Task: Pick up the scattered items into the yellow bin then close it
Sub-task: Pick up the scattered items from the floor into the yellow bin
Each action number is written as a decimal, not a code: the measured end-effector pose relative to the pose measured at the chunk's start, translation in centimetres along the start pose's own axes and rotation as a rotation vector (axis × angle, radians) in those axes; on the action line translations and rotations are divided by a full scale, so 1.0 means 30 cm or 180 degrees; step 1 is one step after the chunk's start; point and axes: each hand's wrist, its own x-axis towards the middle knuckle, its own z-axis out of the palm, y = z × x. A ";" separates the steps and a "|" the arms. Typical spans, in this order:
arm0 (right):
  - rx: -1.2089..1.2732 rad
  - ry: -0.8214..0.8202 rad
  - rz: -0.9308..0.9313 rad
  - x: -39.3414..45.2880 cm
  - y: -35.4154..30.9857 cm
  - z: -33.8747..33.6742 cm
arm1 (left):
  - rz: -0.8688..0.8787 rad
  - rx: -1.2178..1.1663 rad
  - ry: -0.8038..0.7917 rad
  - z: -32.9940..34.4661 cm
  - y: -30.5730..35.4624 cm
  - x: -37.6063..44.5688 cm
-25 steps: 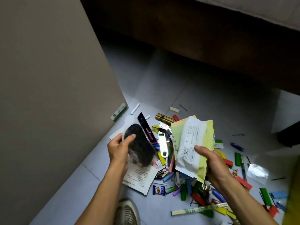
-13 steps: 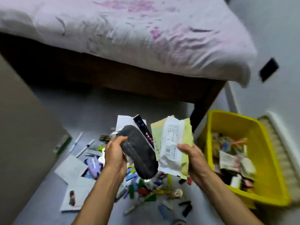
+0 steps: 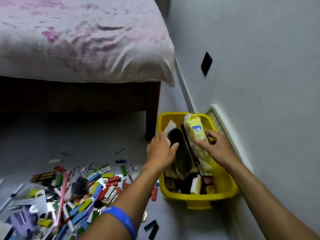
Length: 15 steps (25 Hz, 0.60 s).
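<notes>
Both hands [image 3: 160,151] [image 3: 217,147] outstretched, fingers loosely curled

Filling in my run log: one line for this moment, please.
phase: dropping items | left hand: holds dark pouch over yellow bin | right hand: holds yellow packet | floor pile: remains

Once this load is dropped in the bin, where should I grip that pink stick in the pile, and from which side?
Grip the pink stick on its upper stretch, near the end at the far edge of the pile. That part lies on top of the blocks and looks exposed; the lower end runs under clutter. Come from above, fingers pinching across its narrow width. It lies nearest the left hand.
</notes>
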 end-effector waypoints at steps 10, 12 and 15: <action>-0.1834 -0.1215 0.0508 0.129 0.278 0.309 | 0.0863 0.3286 -0.0879 0.168 -0.131 0.052; -0.2062 -0.1338 0.0451 0.099 0.322 0.355 | 0.0701 0.3005 -0.0730 0.188 -0.121 0.076; -0.2539 -0.1261 0.0283 0.056 0.361 0.378 | 0.0660 0.2181 -0.0377 0.215 -0.132 0.093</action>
